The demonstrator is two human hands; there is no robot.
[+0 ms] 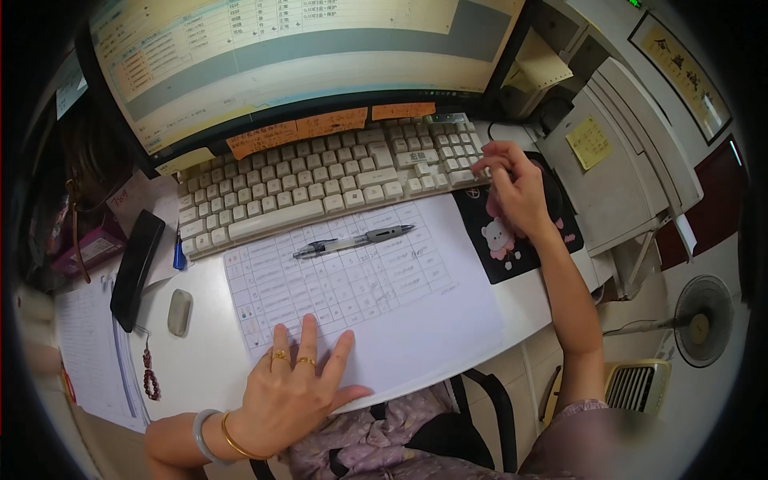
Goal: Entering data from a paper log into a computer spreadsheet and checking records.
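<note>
My left hand (300, 380) lies with fingers spread on the lower left of a printed table sheet (432, 308), which rests on the white desk. It holds nothing; two rings and two bangles show on it. My right hand (516, 188) hovers at the right end of the cream keyboard (296, 180), its fingers loosely bent over the number keys and nothing seen in them. A grey and clear pen (356, 240) lies across the sheet just below the keyboard. Beneath my right wrist is a black mouse pad (496, 256) with a pink bear picture.
A monitor (304, 72) with orange sticky notes (332, 122) stands behind the keyboard. To the left lie a black telephone handset (136, 272), a grey oval object (180, 312), a beaded strap (150, 372) and stacked papers (92, 352). A printer (608, 168) stands right; a fan (702, 322) is beyond.
</note>
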